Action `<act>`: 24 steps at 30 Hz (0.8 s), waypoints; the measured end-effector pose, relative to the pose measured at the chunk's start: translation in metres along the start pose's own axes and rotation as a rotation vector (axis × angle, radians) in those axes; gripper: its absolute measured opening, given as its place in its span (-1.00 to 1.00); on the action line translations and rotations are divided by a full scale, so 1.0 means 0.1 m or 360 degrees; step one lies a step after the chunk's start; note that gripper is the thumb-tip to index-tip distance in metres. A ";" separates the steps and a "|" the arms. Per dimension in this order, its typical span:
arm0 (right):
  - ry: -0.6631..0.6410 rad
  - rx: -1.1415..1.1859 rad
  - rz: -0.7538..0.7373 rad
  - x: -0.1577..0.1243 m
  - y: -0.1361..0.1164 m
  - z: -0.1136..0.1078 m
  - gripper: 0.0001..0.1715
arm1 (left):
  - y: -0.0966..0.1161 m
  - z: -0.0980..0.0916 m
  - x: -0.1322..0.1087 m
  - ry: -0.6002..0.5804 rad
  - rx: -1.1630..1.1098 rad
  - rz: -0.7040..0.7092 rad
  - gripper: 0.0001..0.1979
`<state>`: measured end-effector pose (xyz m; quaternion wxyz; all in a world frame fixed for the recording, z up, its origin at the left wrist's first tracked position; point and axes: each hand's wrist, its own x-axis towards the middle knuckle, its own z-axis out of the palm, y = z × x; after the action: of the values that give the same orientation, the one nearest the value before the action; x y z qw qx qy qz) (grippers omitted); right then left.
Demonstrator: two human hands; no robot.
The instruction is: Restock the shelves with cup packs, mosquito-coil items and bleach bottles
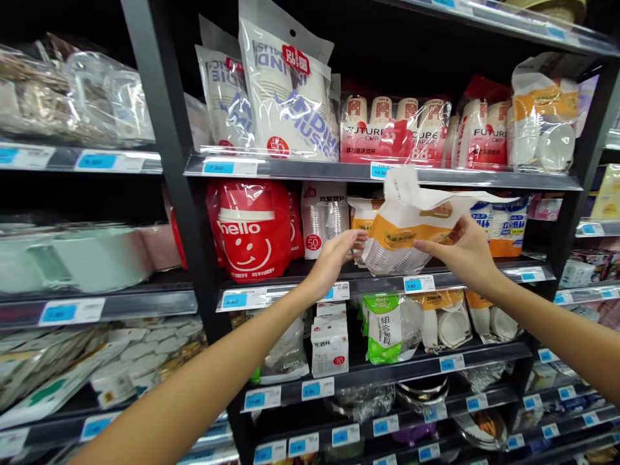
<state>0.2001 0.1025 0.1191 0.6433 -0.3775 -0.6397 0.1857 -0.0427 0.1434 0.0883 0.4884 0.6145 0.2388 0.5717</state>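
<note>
- I had the right hand (460,252) clamped on the orange-banded bag (394,240), thumb on its front and fingers behind the right side, probably because the soft film offered its firmest hold there.
- The left hand (334,258) reached to the bag's left edge, perhaps to steady its lower end; I could not tell whether those fingertips touched it.
- The bag was between the hands, nearer to me than the middle shelf's stock; whether its bottom met the shelf lip (378,286), I could not tell.
- It leaned, its loose white top spread to the right with one flap standing up, likely because the weight sat low.
- White film, an orange band with dark lettering and a gold patch covered the upper part; ribbed, stacked pieces showed through the clear bottom.
- To the far left, a red smiling package (252,236) faced outward, presumably so that shoppers could read it.
</note>
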 end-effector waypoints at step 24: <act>-0.0382 -0.0208 0.0225 0.41 0.83 0.19 -0.06 | -0.37 0.11 0.34 0.0319 0.0972 0.0106 -0.53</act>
<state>0.2071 0.1907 0.0851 0.5215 -0.4377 -0.6945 0.2324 -0.0142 0.1842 0.0734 0.2364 0.6807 0.4260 0.5470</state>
